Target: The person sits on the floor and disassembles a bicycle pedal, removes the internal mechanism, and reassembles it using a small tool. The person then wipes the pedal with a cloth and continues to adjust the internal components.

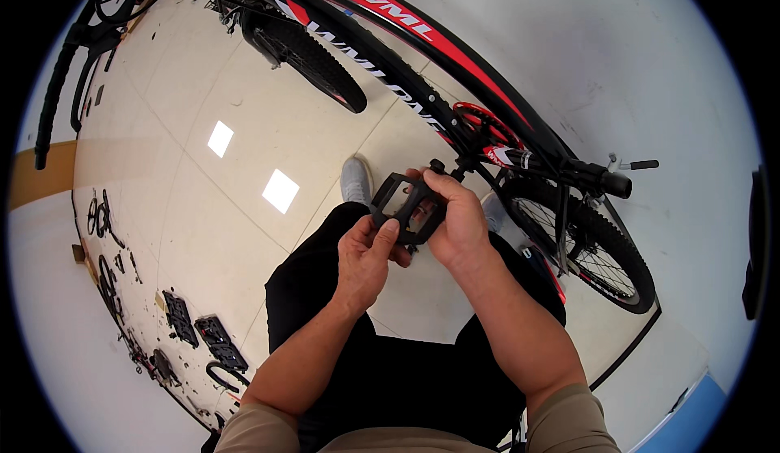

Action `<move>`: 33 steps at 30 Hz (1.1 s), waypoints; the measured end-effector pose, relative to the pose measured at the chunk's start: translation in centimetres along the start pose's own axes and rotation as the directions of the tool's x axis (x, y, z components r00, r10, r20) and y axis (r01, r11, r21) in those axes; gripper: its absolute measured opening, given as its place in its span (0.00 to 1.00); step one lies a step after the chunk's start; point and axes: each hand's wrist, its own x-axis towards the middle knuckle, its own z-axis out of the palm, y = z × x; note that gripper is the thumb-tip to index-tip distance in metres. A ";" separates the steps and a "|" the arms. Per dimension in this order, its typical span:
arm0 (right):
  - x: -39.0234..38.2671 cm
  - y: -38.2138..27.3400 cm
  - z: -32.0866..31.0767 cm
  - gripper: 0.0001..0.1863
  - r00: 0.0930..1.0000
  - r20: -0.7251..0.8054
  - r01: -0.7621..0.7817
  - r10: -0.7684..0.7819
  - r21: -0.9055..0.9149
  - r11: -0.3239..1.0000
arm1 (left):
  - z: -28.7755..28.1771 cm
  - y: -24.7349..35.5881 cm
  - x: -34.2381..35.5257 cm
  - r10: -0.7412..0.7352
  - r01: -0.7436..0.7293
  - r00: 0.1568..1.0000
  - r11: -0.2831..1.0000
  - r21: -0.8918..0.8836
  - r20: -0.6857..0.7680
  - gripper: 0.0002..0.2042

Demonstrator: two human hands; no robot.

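Black platform pedal (409, 208) held between two bare hands, in front of the seated person and near the red chainring (490, 121) of a mountain bicycle (382, 56). The left hand (366, 262) is clamped on the near edge—thumb on the upper face—and the right hand (457, 221) grips the right side. Whether the pedal joins the crank cannot be told. Tool cases (219, 344) lie on the tiled floor (236, 234), left.

pedal (410, 207): black
bike frame (380, 66): black, red panels, white lettering
chainring (487, 115): red
tyres (321, 69): black
floor tiles (203, 238): cream, thin dark grid
trousers (398, 372): black
shoe (355, 181): light grey
sleeves (258, 430): tan
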 end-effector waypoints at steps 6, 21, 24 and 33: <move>0.4 0.0 -0.2 0.12 0.996 -0.084 0.017 -0.022 -0.066 0.998 | 0.1 0.0 -0.1 -0.014 0.014 1.000 1.000 -0.013 -0.005 0.13; 0.2 0.1 0.1 0.10 0.992 -0.112 0.047 -0.057 -0.091 0.995 | 0.1 0.0 -0.1 -0.015 0.015 1.000 0.999 0.031 -0.005 0.12; 0.3 0.2 -0.1 0.09 0.996 -0.046 0.071 -0.075 -0.084 0.994 | 0.2 0.3 -0.1 -0.008 0.008 1.000 1.000 0.027 -0.014 0.12; 0.5 0.5 -0.3 0.12 1.000 -0.011 0.006 -0.007 -0.069 0.998 | 0.0 0.3 0.1 -0.009 0.009 1.000 1.000 -0.007 0.000 0.13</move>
